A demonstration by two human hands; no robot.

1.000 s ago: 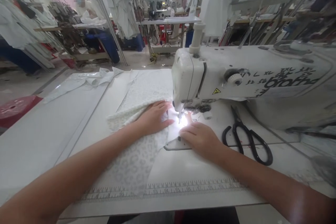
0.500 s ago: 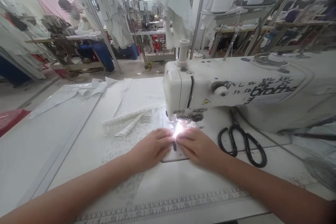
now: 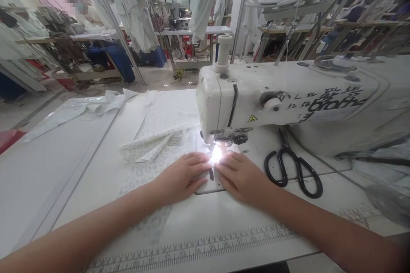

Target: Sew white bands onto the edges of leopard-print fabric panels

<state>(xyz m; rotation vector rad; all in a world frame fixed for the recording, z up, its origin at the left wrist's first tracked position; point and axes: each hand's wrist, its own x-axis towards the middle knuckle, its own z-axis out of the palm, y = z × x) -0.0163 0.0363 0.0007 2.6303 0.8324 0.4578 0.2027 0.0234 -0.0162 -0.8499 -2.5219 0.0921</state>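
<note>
My left hand (image 3: 185, 175) and my right hand (image 3: 241, 175) meet at the lit needle area of a white sewing machine (image 3: 214, 106). Both have their fingers pressed together, low on the machine bed. Pale patterned fabric (image 3: 153, 172) lies under and beside my left hand, with a folded strip and a small label (image 3: 174, 140) on it. What my right fingertips press on is lost in the glare of the lamp. Black-handled scissors (image 3: 299, 168) rest to the right of my right hand.
A printed ruler scale (image 3: 198, 249) runs along the table's front edge. More pale fabric (image 3: 92, 108) lies at the far left, near a red item (image 3: 9, 138). Behind are hanging garments (image 3: 131, 13), other machines and a person (image 3: 80, 6) at a bench.
The view has shifted slightly, and the hanging cloth behind the machine looks narrower. Both hands keep about the same pose beside the needle.
</note>
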